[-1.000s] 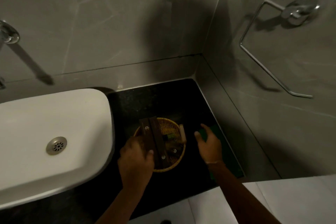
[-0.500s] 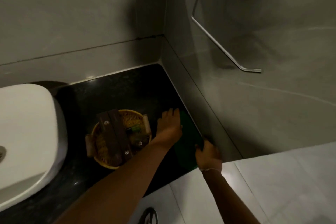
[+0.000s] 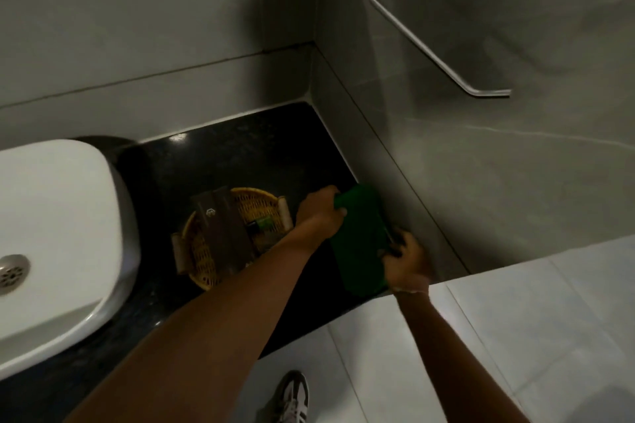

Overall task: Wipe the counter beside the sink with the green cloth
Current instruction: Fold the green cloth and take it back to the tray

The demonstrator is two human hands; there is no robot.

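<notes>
Green cloth (image 3: 360, 237) lies on the worktop (image 3: 240, 154) by the right wall — left hand (image 3: 321, 213) grips its far end, right hand (image 3: 407, 259) its near edge. Soft, light — bunch it before wiping.

The sink (image 3: 51, 227) sits at the left of the counter (image 3: 240, 154). The basket (image 3: 233, 237) lies on the counter right of it. The cloth (image 3: 360, 237) lies right of the basket, beside the right wall (image 3: 481, 165), a hand (image 3: 321, 213) gripping its far end and another hand (image 3: 407, 261) its near end.
</notes>
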